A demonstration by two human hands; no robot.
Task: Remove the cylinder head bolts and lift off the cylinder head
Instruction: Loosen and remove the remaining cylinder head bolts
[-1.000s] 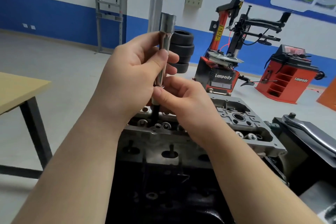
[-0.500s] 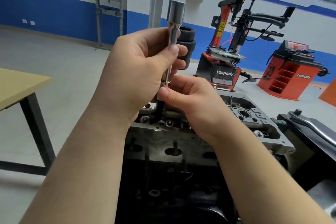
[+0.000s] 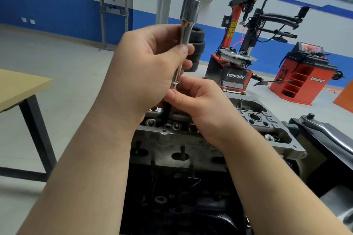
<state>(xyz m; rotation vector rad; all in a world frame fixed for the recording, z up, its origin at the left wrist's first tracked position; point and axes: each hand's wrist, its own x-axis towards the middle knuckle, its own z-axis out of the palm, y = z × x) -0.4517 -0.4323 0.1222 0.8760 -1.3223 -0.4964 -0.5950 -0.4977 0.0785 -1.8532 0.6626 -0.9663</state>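
- Rising since a second ago, the long chrome socket tool (image 3: 186,30) is standing near-upright, carrying a black bolt (image 3: 166,109) out of the grey aluminium cylinder head (image 3: 172,143) directly below.
- We are gripping its shaft with our left hand (image 3: 147,66); our right hand (image 3: 198,105) is pinching just beneath.

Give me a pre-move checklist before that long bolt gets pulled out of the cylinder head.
1. Left hand grips the socket extension: ok.
2. Right hand pinches the dark bolt shank below the socket: ok.
3. Tool and bolt stand near upright over the cylinder head: ok.
4. Bolt tip free of its hole: cannot tell.
5. Other bolts removed: cannot tell.
6. Ratchet handle lies apart at right: ok.
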